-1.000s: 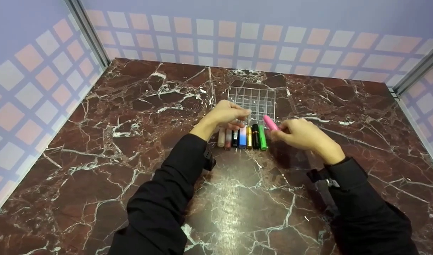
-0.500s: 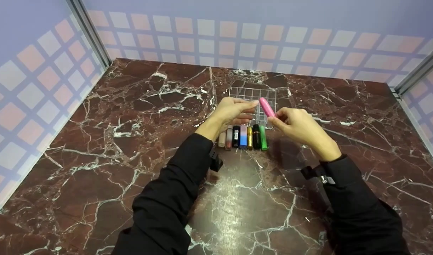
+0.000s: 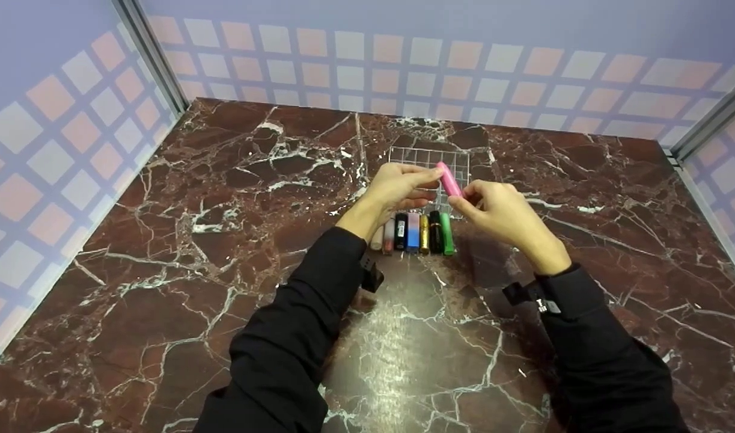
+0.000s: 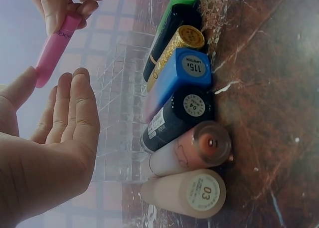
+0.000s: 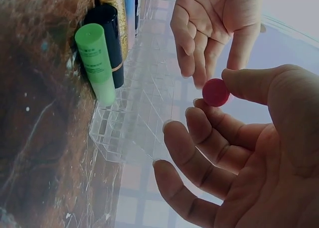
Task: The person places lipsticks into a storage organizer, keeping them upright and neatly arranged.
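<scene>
Fingers and thumb of my right hand point(image 3: 502, 210) pinch the near end of the pink cosmetic tube point(image 3: 449, 180), the other fingers loosely spread clear of it. The tube is tilted, held off the table point(image 3: 157, 300) in front of a clear divided organizer point(image 5: 102, 125). My left hand point(image 3: 397, 186) is spread rather than gripping: its thumb reaches the tube's far end, seemingly touching, while its fingers stretch out apart from it. I take the step in hand as a turn or hand-over of this tube between my two hands. Below, seven others lie side by side in a row on the table, near the organizer: a beige tube point(image 4: 184, 193) marked 03, a clear-and-orange tube point(image 4: 192, 149), a black tube point(image 4: 177, 115) marked 04, a blue-to-lilac lipstick point(image 4: 179, 76), a gold tube point(image 4: 180, 42), a gold-banded black tube point(image 5: 112, 38) and a green tube point(image 5: 95, 63) closing the right end. To my mind the next move calls for closing left fingers and thumb on that far end before my right pinch loosens; let go too soon, and the smooth barrel could slip down onto the row.
</scene>
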`<state>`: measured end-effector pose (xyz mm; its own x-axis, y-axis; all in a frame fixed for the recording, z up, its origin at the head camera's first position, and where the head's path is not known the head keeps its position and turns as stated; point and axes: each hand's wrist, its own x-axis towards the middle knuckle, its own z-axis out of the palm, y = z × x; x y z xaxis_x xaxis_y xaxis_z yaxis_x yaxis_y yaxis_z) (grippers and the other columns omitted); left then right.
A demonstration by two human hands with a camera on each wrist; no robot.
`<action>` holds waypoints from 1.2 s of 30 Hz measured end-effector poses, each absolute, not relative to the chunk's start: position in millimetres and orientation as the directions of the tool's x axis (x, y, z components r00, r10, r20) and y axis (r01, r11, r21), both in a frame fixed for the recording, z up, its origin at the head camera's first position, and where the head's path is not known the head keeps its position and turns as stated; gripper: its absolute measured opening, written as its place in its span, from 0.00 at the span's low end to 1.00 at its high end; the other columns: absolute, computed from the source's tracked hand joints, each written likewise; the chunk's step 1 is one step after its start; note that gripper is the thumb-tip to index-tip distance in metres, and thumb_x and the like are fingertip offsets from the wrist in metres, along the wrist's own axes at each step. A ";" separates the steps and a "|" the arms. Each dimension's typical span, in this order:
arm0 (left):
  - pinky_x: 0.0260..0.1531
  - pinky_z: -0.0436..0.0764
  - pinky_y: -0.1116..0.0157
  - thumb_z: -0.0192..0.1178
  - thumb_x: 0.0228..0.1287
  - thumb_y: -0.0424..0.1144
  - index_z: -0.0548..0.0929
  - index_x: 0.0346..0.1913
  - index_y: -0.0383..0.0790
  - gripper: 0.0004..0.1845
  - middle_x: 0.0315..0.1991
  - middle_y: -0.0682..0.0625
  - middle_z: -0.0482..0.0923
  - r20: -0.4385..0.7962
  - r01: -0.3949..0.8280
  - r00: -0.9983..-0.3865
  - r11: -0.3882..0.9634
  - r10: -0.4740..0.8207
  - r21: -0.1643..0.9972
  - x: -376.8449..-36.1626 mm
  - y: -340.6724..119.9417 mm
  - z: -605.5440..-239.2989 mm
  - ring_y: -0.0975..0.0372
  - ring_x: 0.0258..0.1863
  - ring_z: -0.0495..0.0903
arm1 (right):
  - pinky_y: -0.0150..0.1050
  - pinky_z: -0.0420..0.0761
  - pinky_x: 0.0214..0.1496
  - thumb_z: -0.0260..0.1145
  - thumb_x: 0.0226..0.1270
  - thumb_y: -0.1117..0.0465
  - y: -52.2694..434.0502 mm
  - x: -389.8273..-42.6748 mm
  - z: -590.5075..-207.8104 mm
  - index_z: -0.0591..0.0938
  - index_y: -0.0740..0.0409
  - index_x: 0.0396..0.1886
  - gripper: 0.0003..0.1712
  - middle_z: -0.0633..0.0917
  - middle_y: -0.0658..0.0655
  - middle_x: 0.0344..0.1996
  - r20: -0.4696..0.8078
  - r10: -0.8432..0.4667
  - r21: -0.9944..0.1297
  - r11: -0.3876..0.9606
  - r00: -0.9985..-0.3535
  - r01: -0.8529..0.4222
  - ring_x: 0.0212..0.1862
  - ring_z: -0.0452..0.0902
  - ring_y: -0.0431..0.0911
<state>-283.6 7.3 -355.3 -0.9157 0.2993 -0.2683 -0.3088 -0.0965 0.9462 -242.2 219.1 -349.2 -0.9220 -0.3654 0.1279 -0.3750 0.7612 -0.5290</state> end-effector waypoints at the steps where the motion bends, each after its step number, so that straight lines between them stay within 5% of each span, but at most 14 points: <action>1: 0.47 0.85 0.62 0.73 0.62 0.43 0.85 0.53 0.36 0.20 0.53 0.39 0.84 -0.268 -0.309 -0.916 -0.098 0.299 0.946 -283.5 7.6 -355.4 0.50 0.49 0.86 | 0.38 0.79 0.30 0.62 0.77 0.49 218.9 -242.5 -349.8 0.85 0.65 0.43 0.22 0.88 0.60 0.33 0.131 -0.367 -0.528 0.760 -0.921 -0.378 0.29 0.82 0.47; 23: 0.38 0.84 0.67 0.71 0.64 0.42 0.87 0.50 0.37 0.15 0.40 0.45 0.88 -0.221 -0.257 -0.933 -0.097 0.283 0.961 -285.6 14.8 -363.9 0.62 0.30 0.83 | 0.33 0.74 0.23 0.64 0.76 0.51 217.6 -245.0 -358.4 0.86 0.65 0.44 0.19 0.88 0.59 0.32 0.136 -0.349 -0.543 0.757 -0.927 -0.364 0.26 0.78 0.46; 36: 0.39 0.82 0.65 0.71 0.64 0.42 0.87 0.49 0.40 0.14 0.42 0.45 0.87 -0.160 -0.174 -0.956 -0.036 0.246 0.984 -291.1 18.9 -350.4 0.62 0.32 0.82 | 0.35 0.80 0.28 0.66 0.74 0.52 219.9 -250.3 -354.3 0.87 0.64 0.47 0.18 0.89 0.61 0.36 0.198 -0.273 -0.564 0.754 -0.941 -0.337 0.32 0.85 0.51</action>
